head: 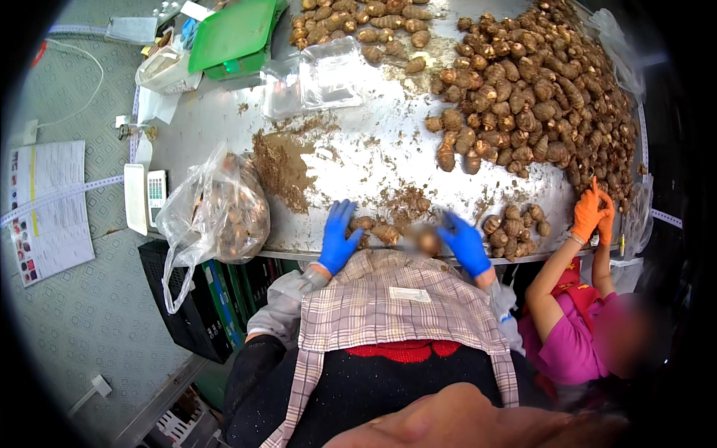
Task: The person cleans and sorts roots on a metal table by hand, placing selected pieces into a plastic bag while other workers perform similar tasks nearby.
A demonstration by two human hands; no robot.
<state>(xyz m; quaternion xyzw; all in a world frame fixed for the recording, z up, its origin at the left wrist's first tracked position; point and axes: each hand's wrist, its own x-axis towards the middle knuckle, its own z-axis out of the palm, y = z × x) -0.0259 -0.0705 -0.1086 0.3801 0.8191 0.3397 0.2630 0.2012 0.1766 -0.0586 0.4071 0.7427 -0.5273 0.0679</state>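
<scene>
Blue gloves cover both my hands at the near edge of a metal table (392, 131). My left hand (338, 236) rests with fingers spread, just left of a few brown taro corms (385, 234). My right hand (462, 241) is blurred, its fingers apart beside a blurred taro corm (429, 242); nothing shows in its grasp. A small group of taro corms (512, 231) lies to its right. Loose brown peel and soil (404, 203) are scattered beyond my hands.
A large taro heap (538, 95) covers the right side. A co-worker's orange-gloved hands (588, 213) are at its near end. Left stand a filled plastic bag (238, 210) and a calculator (157, 193). Farther back are clear plastic trays (330, 75), a green scale (235, 36) and more taro (386, 22).
</scene>
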